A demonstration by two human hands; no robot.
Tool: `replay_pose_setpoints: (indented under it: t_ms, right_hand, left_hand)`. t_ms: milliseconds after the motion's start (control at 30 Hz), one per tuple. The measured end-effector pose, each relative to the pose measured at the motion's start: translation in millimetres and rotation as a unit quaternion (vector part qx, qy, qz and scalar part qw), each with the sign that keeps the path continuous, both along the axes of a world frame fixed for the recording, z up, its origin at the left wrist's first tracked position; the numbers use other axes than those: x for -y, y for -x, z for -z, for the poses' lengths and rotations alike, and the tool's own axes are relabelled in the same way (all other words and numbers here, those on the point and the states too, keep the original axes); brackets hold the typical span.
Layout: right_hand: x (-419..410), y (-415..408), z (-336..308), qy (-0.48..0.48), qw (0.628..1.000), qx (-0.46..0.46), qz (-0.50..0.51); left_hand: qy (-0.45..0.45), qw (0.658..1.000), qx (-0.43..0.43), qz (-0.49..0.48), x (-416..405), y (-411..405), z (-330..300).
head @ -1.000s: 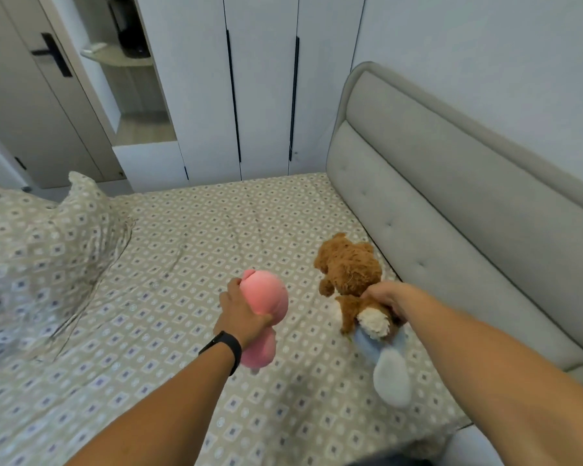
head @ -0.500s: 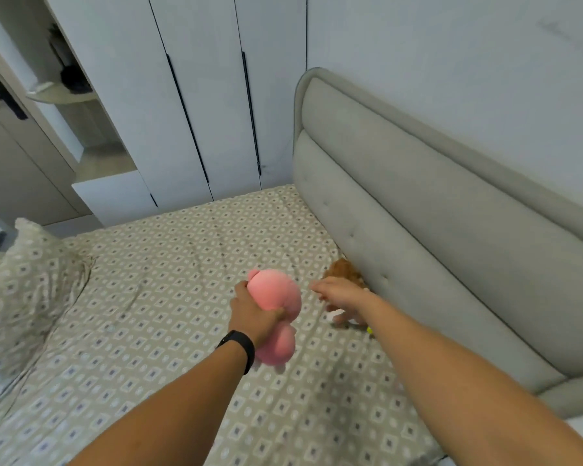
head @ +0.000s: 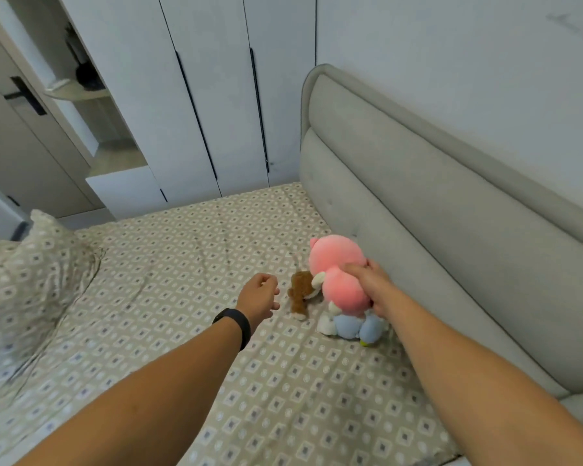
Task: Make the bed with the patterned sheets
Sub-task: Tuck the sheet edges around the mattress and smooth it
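Head view: right hand [head: 372, 289] grips the soft pink plush [head: 339, 274] beside the padded headboard [head: 435, 213]; left hand [head: 258, 297], loosely curled, holds nothing over the patterned sheet [head: 182, 264].

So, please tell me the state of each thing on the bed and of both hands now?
Pink plush toy: gripped by right hand.
Brown plush toy: lying on patterned sheet.
Blue plush toy: lying under the pink one.
Left hand: loosely curled, holding nothing.
Pillow: lying on the bed.

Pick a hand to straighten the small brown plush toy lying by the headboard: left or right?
Left. The left hand holds nothing, fingers loosely curled, right beside the small brown plush toy. The right hand is busy gripping the round pink plush toy above the pale blue plush toy.
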State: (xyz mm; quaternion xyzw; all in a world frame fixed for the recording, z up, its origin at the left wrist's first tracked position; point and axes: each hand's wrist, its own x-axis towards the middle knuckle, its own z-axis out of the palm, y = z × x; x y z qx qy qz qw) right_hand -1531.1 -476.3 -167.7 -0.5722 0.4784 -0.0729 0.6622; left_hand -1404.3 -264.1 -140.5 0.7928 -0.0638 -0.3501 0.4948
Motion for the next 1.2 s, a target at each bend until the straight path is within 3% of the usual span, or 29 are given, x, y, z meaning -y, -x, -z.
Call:
replay_pose_setpoints:
  t_ms: [133, 333, 467, 600, 867, 1000, 1200]
  right_hand:
    - [27, -30, -19, 0.165, 0.975, -0.143, 0.048]
    - [-82, -66, 23, 0.145, 0.954, -0.255, -0.061]
    - [-208, -93, 19, 0.137, 0.940, -0.216, -0.225]
    - [-307, -115, -6, 0.195, 0.913, -0.141, -0.331]
    - [-581, -148, -32, 0.323, 0.801, -0.050, -0.502]
    - [-713, -154, -42, 0.316, 0.767, -0.018, -0.558]
    - [-841, -177, -42, 0.302, 0.739, 0.037, -0.601]
  left_hand:
    - [-0.019, 1.000, 0.007, -0.011, -34, -5, 2]
    - [-0.042, 0.998, -0.004, -0.035, -121, -6, 10]
    - [-0.038, 0.996, 0.009, -0.076, -199, -12, 2]
    - [-0.027, 0.993, 0.021, -0.112, -273, -16, -8]
    - [-0.050, 0.983, 0.047, -0.171, -528, 13, -10]
    - [-0.079, 0.970, 0.062, -0.220, -654, 18, -18]
    - [-0.060, 0.951, 0.059, -0.299, -778, 1, -13]
